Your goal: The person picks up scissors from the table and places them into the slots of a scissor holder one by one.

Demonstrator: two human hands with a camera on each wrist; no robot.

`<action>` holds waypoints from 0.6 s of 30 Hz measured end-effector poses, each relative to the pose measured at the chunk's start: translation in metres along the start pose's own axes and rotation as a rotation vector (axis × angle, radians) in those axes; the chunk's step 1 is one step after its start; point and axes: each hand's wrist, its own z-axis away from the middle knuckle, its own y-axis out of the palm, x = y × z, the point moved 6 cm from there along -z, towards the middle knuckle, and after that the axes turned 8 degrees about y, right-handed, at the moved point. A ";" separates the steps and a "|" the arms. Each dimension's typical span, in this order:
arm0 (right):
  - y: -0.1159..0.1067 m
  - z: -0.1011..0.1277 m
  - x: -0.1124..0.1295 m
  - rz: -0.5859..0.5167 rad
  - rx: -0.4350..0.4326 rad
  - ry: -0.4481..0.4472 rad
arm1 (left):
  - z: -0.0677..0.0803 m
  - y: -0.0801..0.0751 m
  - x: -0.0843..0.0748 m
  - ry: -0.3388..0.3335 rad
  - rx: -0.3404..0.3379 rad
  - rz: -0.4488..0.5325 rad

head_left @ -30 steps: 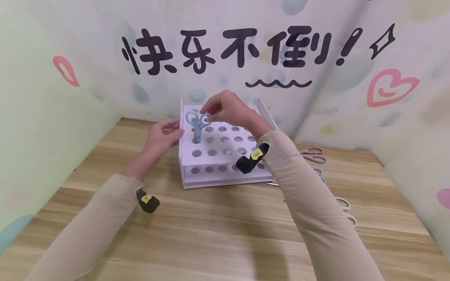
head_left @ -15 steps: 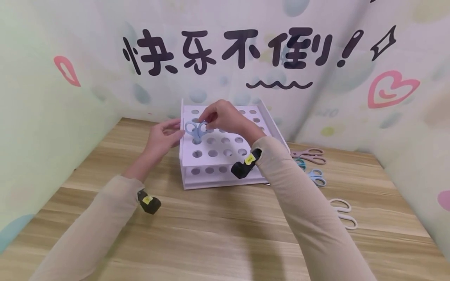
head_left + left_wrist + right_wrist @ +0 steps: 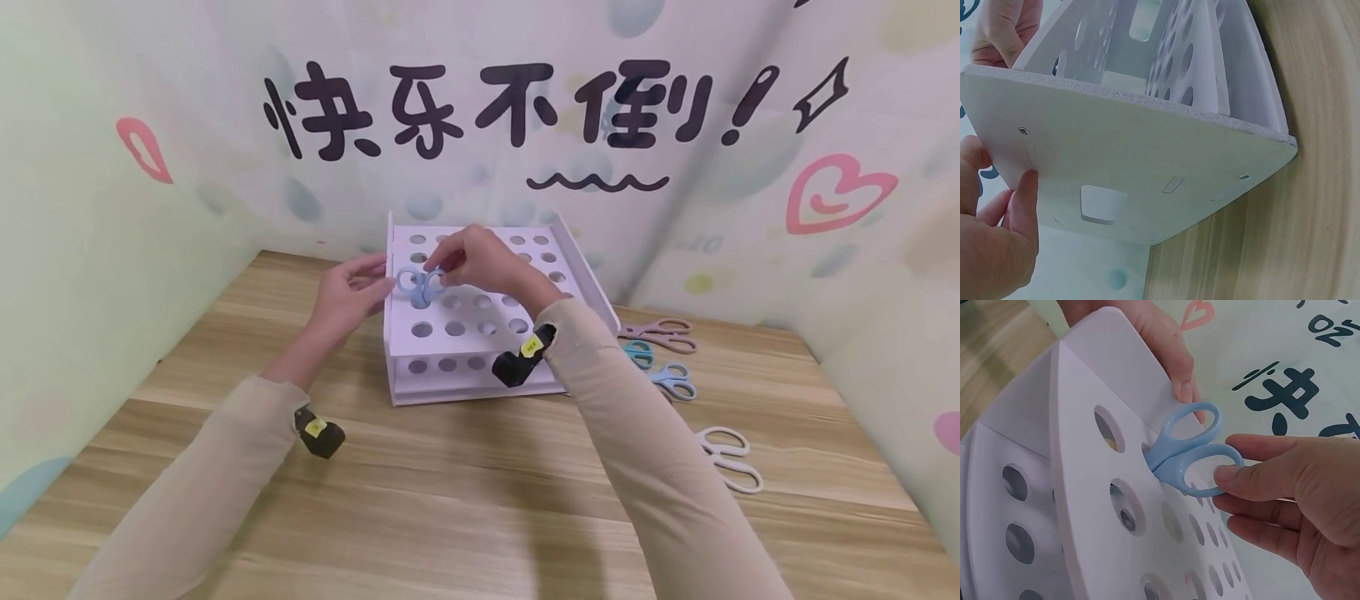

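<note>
Right hand point(image 3: 483, 260) pinches blue scissors point(image 3: 1191, 453) by the handle, blades down a hole; left hand point(image 3: 347, 292), fingers straight, steadies white rack point(image 3: 480, 333) at 9 o'clock.

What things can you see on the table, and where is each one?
Rack with round holes: one, white, middle of the table by the back wall.
Blue scissors: one pair, light blue, standing blades-down in a hole on the rack's left side.
Loose scissors: four pairs on the table right of the rack; pink, teal, blue, white.
Table: one, light wood.
Backdrop: pastel, black lettering, pink hearts.
Left hand: touches the rack's left wall.
Right hand: pinches a handle loop of the blue scissors.
</note>
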 end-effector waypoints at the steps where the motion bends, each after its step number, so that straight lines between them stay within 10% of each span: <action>1: 0.001 0.000 -0.001 -0.007 0.001 0.003 | 0.000 0.000 0.000 0.000 -0.001 0.004; 18: -0.001 0.001 -0.007 -0.057 0.016 -0.002 | 0.000 0.000 0.002 -0.017 -0.002 0.027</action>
